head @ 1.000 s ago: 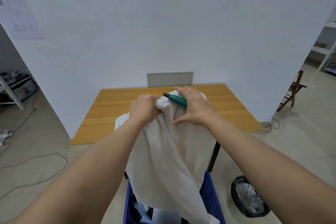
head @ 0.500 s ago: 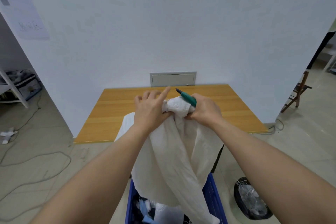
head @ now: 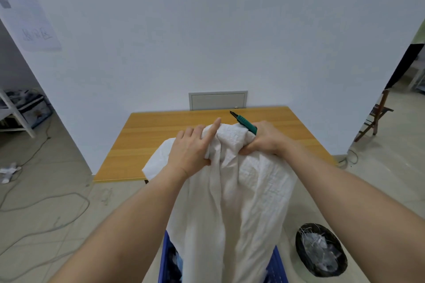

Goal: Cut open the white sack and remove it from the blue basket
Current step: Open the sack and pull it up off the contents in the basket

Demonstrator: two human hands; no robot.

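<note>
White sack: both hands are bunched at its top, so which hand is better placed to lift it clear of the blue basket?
Probably the left hand: it grips only the white sack. The right hand also holds the green cutter, blade pointing away, so its grip is shared. The sack's bottom hangs into the blue basket.

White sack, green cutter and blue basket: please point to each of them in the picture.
white sack (head: 232, 202), head view, on its hanging cloth.
green cutter (head: 246, 123), head view, on its handle.
blue basket (head: 277, 262), head view, on its right wall.

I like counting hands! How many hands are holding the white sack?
2. The left hand grips the white sack at its top left; the right hand grips its top right, also holding a green cutter.
</note>
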